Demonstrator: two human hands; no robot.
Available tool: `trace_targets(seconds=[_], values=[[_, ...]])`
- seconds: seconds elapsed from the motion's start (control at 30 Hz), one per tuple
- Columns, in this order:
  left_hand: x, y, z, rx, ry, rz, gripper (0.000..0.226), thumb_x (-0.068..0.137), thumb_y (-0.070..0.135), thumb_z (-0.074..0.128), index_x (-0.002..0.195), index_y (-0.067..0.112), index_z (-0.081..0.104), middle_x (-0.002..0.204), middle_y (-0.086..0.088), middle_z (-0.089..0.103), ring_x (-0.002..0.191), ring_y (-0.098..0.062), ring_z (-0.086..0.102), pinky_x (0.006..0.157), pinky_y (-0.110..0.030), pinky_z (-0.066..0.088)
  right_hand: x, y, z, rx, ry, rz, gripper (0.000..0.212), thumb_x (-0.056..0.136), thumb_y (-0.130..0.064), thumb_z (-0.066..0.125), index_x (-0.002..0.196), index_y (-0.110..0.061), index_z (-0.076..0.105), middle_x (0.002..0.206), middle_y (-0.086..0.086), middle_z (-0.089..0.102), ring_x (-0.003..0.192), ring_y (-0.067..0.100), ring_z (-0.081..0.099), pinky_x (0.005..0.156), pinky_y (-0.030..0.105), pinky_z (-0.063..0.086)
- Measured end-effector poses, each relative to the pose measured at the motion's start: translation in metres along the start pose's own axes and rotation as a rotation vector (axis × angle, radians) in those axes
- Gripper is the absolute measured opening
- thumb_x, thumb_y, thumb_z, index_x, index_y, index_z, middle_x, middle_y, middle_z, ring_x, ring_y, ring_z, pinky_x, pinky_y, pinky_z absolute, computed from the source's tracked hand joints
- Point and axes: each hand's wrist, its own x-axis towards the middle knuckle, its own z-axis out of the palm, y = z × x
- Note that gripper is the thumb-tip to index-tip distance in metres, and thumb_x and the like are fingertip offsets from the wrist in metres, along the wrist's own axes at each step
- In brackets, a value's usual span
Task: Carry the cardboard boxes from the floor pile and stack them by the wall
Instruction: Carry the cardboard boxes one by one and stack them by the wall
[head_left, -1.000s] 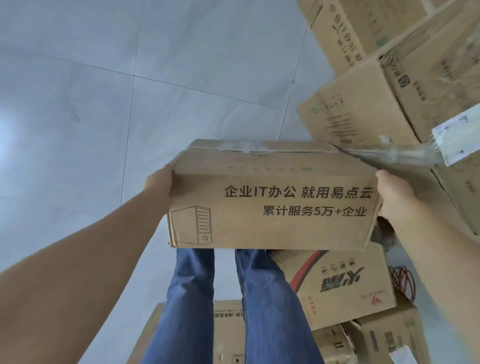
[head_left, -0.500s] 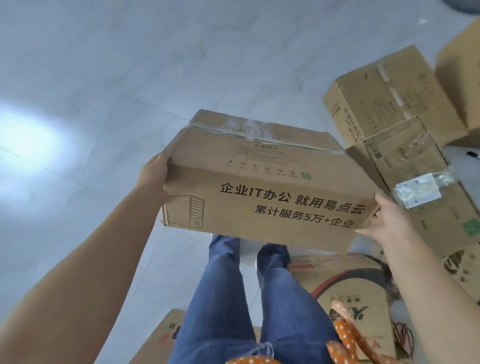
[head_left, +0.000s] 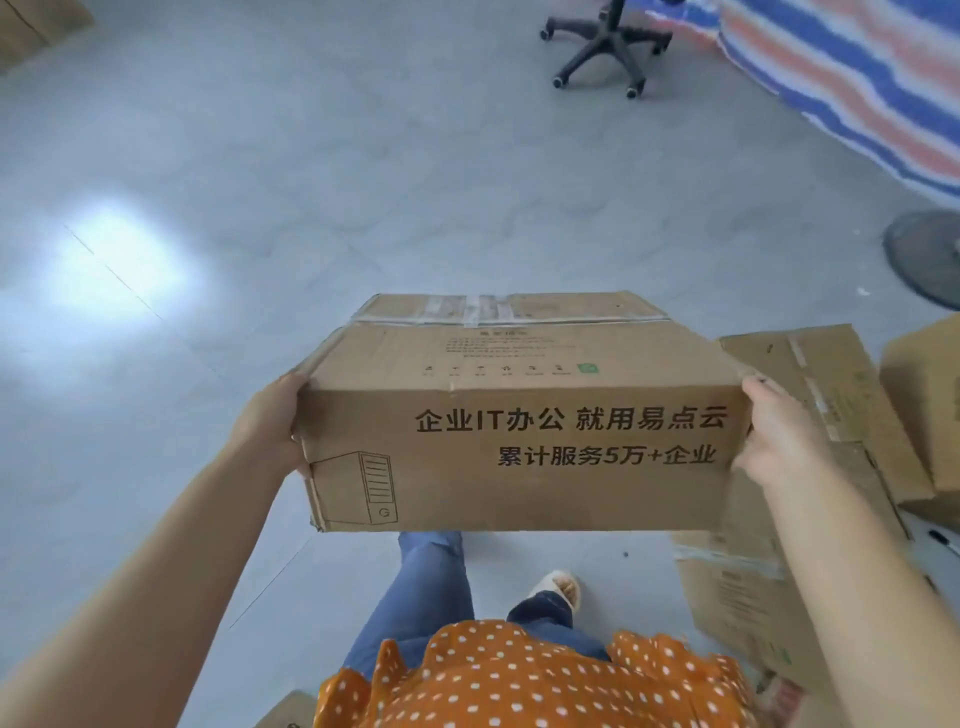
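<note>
I hold a brown cardboard box (head_left: 519, 415) with black printed characters and a taped top, lifted in front of my waist above the floor. My left hand (head_left: 270, 426) grips its left end, fingers wrapped round the far side out of sight. My right hand (head_left: 774, 431) grips its right end the same way. More cardboard boxes of the floor pile (head_left: 810, 395) lie to the right, partly behind the held box and my right arm, with another (head_left: 924, 395) at the right edge.
Grey tiled floor (head_left: 363, 182) stretches ahead. An office chair base (head_left: 605, 44) stands at the top centre. A blue-and-red striped tarp (head_left: 852, 78) lies top right. A dark round fan base (head_left: 930, 260) sits on the right. A box corner (head_left: 31, 26) shows top left.
I have turned away from the pile: the boxes slid off to the right and the open floor, chair and tarp came into view. The held box has levelled out in both hands.
</note>
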Motion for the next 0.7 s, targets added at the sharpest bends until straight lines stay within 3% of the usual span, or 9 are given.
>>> trace_targets(seconds=[0.07, 0.13, 0.2, 0.27, 0.33, 0.47, 0.57, 0.7], values=[[0.022, 0.012, -0.026, -0.06, 0.025, -0.049, 0.02, 0.093, 0.029, 0.054, 0.112, 0.02, 0.053, 0.107, -0.002, 0.047, 0.102, -0.028, 0.042, 0.07, -0.065, 0.042, -0.005, -0.011, 0.045, -0.039, -0.024, 0.001, 0.023, 0.101, -0.031, 0.041, 0.085, -0.024, 0.057, 0.121, 0.011, 0.061, 0.094, 0.023, 0.057, 0.071, 0.037, 0.047], [0.043, 0.023, -0.053, -0.133, 0.046, -0.081, 0.018, 0.094, 0.028, 0.053, 0.109, 0.018, 0.053, 0.095, 0.0, 0.048, 0.096, -0.027, 0.044, 0.066, -0.059, 0.042, -0.013, -0.022, 0.091, -0.089, -0.056, 0.011, 0.024, 0.1, -0.032, 0.041, 0.083, -0.024, 0.055, 0.113, 0.008, 0.061, 0.091, 0.023, 0.058, 0.071, 0.038, 0.047], [0.064, 0.035, -0.081, -0.2, 0.081, -0.092, 0.019, 0.094, 0.027, 0.054, 0.11, 0.016, 0.054, 0.09, 0.0, 0.049, 0.088, -0.024, 0.047, 0.074, -0.057, 0.042, -0.021, -0.033, 0.138, -0.138, -0.103, 0.01, 0.024, 0.1, -0.032, 0.043, 0.081, -0.022, 0.054, 0.106, 0.009, 0.059, 0.085, 0.024, 0.057, 0.074, 0.042, 0.047], [0.082, 0.048, -0.108, -0.258, 0.116, -0.102, 0.021, 0.094, 0.026, 0.054, 0.113, 0.017, 0.055, 0.101, -0.002, 0.051, 0.093, -0.025, 0.048, 0.084, -0.055, 0.04, -0.033, -0.044, 0.183, -0.174, -0.131, -0.001, 0.02, 0.099, -0.031, 0.045, 0.085, -0.019, 0.053, 0.093, 0.008, 0.055, 0.075, 0.022, 0.053, 0.081, 0.049, 0.047], [0.097, 0.062, -0.135, -0.303, 0.149, -0.113, 0.023, 0.092, 0.026, 0.055, 0.114, 0.019, 0.057, 0.11, -0.003, 0.05, 0.1, -0.026, 0.047, 0.089, -0.052, 0.039, -0.048, -0.057, 0.226, -0.208, -0.16, -0.021, 0.012, 0.099, -0.03, 0.047, 0.094, -0.021, 0.053, 0.086, 0.004, 0.051, 0.082, 0.009, 0.047, 0.093, 0.058, 0.038], [0.121, 0.081, -0.183, -0.395, 0.209, -0.124, 0.014, 0.09, 0.026, 0.057, 0.101, 0.018, 0.058, 0.099, 0.0, 0.053, 0.098, -0.025, 0.049, 0.09, -0.052, 0.04, -0.068, -0.079, 0.304, -0.26, -0.259, -0.061, 0.016, 0.098, -0.031, 0.049, 0.095, -0.022, 0.061, 0.093, 0.002, 0.061, 0.08, 0.02, 0.056, 0.073, 0.044, 0.045], [0.136, 0.097, -0.208, -0.456, 0.244, -0.103, 0.01, 0.091, 0.026, 0.057, 0.083, 0.019, 0.058, 0.09, 0.002, 0.053, 0.087, -0.022, 0.051, 0.083, -0.049, 0.041, -0.077, -0.097, 0.363, -0.299, -0.329, -0.074, 0.015, 0.097, -0.033, 0.05, 0.094, -0.023, 0.062, 0.094, 0.001, 0.062, 0.082, 0.021, 0.056, 0.087, 0.053, 0.041], [0.167, 0.126, -0.233, -0.528, 0.282, -0.108, 0.012, 0.093, 0.025, 0.054, 0.085, 0.017, 0.059, 0.086, 0.003, 0.052, 0.087, -0.023, 0.05, 0.084, -0.054, 0.039, -0.08, -0.119, 0.439, -0.328, -0.411, -0.081, 0.017, 0.097, -0.034, 0.052, 0.09, -0.024, 0.063, 0.093, -0.001, 0.063, 0.08, 0.019, 0.056, 0.091, 0.056, 0.038]])
